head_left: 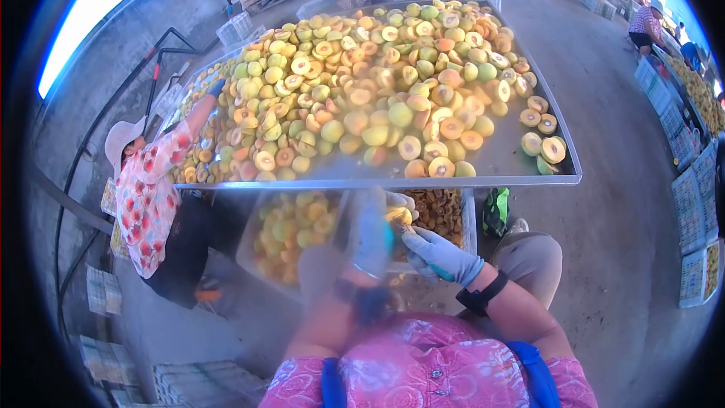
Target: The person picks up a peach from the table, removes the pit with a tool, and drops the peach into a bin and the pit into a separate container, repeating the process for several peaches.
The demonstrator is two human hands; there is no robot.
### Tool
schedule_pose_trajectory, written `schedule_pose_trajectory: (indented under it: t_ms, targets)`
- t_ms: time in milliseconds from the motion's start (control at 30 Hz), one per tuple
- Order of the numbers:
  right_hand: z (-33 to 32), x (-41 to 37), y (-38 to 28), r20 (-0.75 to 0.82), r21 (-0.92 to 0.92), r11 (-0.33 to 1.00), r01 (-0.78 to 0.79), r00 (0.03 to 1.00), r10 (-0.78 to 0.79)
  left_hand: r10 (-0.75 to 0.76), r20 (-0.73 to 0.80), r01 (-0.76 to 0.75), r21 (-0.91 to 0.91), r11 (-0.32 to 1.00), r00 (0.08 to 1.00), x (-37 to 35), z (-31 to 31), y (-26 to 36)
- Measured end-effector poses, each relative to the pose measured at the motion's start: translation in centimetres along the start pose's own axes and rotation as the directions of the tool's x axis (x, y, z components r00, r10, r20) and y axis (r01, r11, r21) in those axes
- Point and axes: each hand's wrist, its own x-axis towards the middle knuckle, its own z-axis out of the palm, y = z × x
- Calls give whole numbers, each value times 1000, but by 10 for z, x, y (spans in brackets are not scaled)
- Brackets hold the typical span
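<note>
My left hand point(371, 236), in a pale blue glove and blurred, holds a yellow peach piece point(398, 216) just under the near edge of the metal table point(521, 159). My right hand point(436, 255), gloved grey-blue, is closed on a small tool with a teal handle point(445, 275) whose tip touches the fruit. The table top is heaped with halved yellow and orange peaches point(362, 91).
Below the table stand a crate of peach halves point(291, 230) and a crate of brown pits point(438, 208). A person in a floral shirt point(147, 196) reaches onto the table at left. Other workers sit at the far side and right. Stacked crates point(691, 204) line the right.
</note>
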Motion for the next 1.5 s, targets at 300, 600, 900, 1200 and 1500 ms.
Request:
schedule_pose_trajectory:
  t_ms: [300,600,900,1200,1500]
  targets:
    - [2,11,13,-22,-124,992,-6,1000,3,158,-5,-153,231,961,987,8,-22,-24]
    - [0,7,16,24,-48,997,-61,998,63,-91,78,81,123,989,993,-1,-11,2]
    - [-1,7,20,91,172,980,-105,992,90,-194,145,194,14,981,970,-8,-9,16]
    - [-2,9,15,143,99,989,-109,985,95,115,-5,-112,204,972,993,-17,-8,-3]
    - [-2,9,25,244,178,968,-175,961,129,-261,286,233,127,964,922,-11,-15,28]
